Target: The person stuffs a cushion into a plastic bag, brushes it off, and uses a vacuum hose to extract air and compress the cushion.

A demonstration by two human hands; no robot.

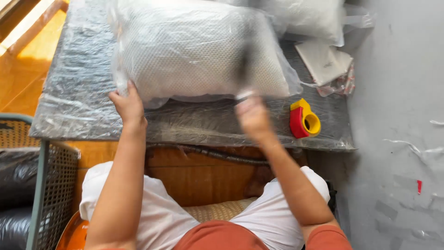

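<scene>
Though bulky, likely light and soft: bagged pillow (199, 51), slippery in clear film, best taken at corners or edges. Lying on wrapped tabletop (78, 111), just beyond both hands. Left hand (128, 107) closed on near-left corner; right hand (252, 115) blurred, grip impossible to tell, touching near edge.

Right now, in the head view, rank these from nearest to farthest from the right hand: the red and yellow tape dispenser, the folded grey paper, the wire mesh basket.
From the right hand:
1. Red and yellow tape dispenser, just to its right on the plastic-wrapped surface.
2. Folded grey paper, farther up and right.
3. Wire mesh basket, far left, beside the person's leg.
</scene>
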